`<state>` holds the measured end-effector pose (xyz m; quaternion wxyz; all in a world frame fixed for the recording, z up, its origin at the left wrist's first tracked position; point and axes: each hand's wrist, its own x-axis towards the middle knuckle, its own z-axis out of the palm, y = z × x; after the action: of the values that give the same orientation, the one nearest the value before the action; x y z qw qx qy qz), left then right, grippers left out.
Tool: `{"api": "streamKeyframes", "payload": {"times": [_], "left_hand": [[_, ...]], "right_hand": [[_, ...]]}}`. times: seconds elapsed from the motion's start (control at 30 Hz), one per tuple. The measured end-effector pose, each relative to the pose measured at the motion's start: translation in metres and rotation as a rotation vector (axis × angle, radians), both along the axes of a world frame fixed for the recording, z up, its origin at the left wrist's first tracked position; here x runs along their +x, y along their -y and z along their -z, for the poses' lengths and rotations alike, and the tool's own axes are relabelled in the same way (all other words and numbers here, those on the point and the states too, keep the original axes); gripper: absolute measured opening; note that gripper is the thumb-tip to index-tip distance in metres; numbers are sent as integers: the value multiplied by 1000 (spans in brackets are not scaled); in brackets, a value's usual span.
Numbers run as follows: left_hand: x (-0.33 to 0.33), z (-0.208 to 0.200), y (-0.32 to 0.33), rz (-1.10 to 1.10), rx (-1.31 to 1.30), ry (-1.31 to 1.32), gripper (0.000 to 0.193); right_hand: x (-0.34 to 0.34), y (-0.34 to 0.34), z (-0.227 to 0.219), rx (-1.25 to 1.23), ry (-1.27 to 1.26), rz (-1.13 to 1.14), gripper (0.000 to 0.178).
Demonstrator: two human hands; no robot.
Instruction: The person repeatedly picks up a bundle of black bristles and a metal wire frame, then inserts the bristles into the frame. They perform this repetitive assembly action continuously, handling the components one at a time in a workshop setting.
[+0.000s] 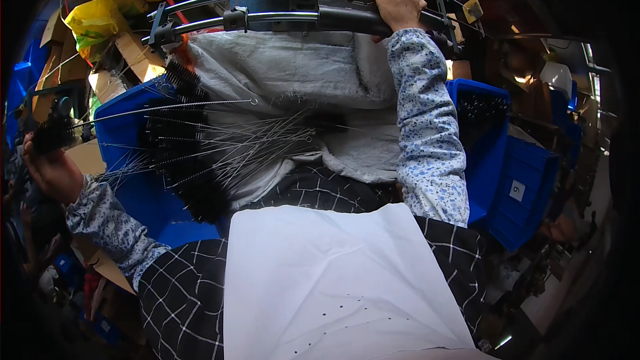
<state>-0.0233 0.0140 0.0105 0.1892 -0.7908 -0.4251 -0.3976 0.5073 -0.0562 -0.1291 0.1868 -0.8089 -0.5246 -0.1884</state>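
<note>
At the far left, my left hand (52, 175) is closed round the bristle end of a black wire brush (53, 135). Its long twisted wire stem points right and ends in a small loop above my lap. My right hand (400, 3) reaches forward to the right part of a machine with metal rails (280, 18). Its fingers curl over a small dark part there, which they mostly hide. Between my arms lies a bundle of similar black brushes (190, 153), their looped wire stems fanned to the right over a grey-white cloth (287, 67).
A blue bin (167, 217) stands at my left, partly under the brushes. To the right, a blue bin (477, 87) holds dark bristly pieces, with another blue bin (523, 190) beside it. Yellow bags (97, 23) and cardboard pieces (137, 57) crowd the far left.
</note>
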Motion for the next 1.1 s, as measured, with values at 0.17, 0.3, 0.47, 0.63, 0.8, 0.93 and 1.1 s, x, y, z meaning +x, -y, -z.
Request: {"api": "streamKeyframes", "payload": {"times": [0.17,0.3,0.47,0.63,0.8,0.93,1.1], "left_hand": [[12,0,6,-116,155,-275,24],[8,1,4,-61,100,-149,23],[-22,8,-3,439,-449,1092,23],[-13,2,4,431,-507,1184,26],[22,4,8,97,-345,751,24],[34,8,7,79,-339,558,19],[30,16,8,160,-190,220,20]], "right_hand": [[-10,-8,0,6,-224,-52,40],[-24,-14,-5,46,-209,-95,39],[-26,-23,7,85,-198,-122,38],[-54,-30,-6,20,-213,-54,36],[-91,-47,-15,-24,-195,45,32],[-97,-53,-14,-11,-183,61,28],[-61,-31,-14,-73,-176,-35,36]]}}
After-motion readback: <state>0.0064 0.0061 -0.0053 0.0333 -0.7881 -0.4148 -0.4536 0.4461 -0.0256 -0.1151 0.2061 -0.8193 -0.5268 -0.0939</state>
